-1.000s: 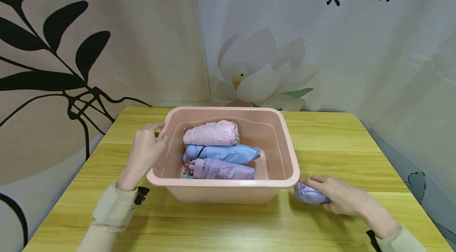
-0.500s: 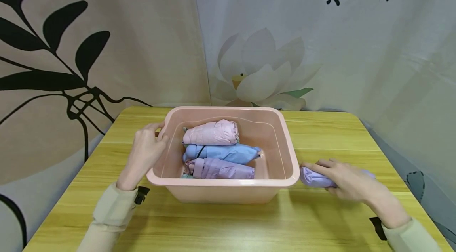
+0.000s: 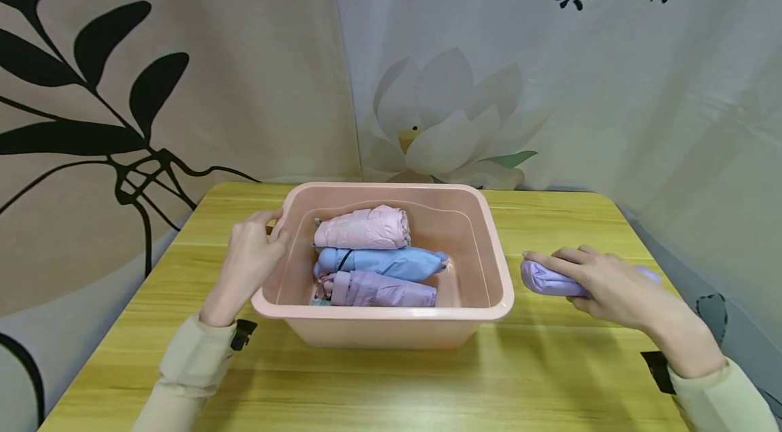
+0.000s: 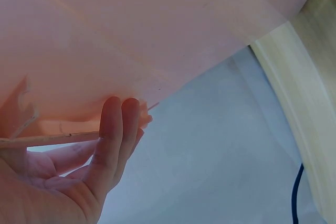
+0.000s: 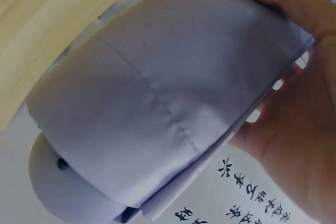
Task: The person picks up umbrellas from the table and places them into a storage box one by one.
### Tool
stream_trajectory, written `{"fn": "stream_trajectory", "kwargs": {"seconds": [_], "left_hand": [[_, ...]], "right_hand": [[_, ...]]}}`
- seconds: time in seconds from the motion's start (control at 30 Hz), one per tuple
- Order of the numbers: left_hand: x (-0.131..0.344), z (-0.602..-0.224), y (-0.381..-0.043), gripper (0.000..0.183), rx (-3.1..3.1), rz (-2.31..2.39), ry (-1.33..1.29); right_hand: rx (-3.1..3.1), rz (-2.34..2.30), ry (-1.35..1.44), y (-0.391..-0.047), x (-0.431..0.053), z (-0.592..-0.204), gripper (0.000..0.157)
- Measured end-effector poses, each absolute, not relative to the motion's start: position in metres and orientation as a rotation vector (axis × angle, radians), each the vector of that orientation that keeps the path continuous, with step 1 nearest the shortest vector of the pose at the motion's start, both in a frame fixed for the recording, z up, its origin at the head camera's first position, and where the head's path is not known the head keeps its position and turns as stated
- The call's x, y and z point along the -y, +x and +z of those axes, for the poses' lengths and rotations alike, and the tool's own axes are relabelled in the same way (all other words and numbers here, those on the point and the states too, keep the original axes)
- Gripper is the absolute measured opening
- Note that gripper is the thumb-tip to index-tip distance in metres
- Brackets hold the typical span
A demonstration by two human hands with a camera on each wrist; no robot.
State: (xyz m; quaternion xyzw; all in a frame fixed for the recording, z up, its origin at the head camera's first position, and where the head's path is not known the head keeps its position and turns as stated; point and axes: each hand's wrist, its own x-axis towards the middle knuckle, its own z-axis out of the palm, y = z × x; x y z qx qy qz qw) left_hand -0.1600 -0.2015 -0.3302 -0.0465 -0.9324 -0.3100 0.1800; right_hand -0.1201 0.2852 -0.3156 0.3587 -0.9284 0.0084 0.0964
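My right hand grips a folded lavender umbrella from above, to the right of the pink plastic basin. In the right wrist view the rolled umbrella fills the frame, with its rounded handle end at lower left. My left hand holds the basin's left rim; in the left wrist view its fingers hook up under that rim. Inside the basin, three folded umbrellas lie side by side: a pale pink one at the back, a blue one in the middle, and a purple one in front.
The basin stands on a wooden table, with bare floor of the basin showing right of the umbrellas. A printed curtain hangs behind the table. Off the table's left side runs a dark cable.
My right hand has carried the lavender umbrella away from the basin's front right corner, rightward and farther back. The left hand, the basin and its umbrellas stay put.
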Motion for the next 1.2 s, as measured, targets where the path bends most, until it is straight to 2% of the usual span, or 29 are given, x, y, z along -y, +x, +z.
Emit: {"fn": "stream_trajectory", "kwargs": {"seconds": [0.6,1.03,1.2], "left_hand": [[0.201,-0.330,-0.160,0.039,2.629,-0.894,-0.135],[0.202,-0.331,-0.160,0.040,2.635,-0.893,-0.121],[0.202,-0.331,-0.160,0.039,2.628,-0.888,-0.125]], "right_hand": [[2.655,-0.023,1.084,-0.131,-0.268,-0.280,0.081],[2.594,0.008,1.153,-0.141,-0.238,-0.259,0.067],[2.597,0.006,1.174,-0.144,-0.223,-0.251,0.071]]}}
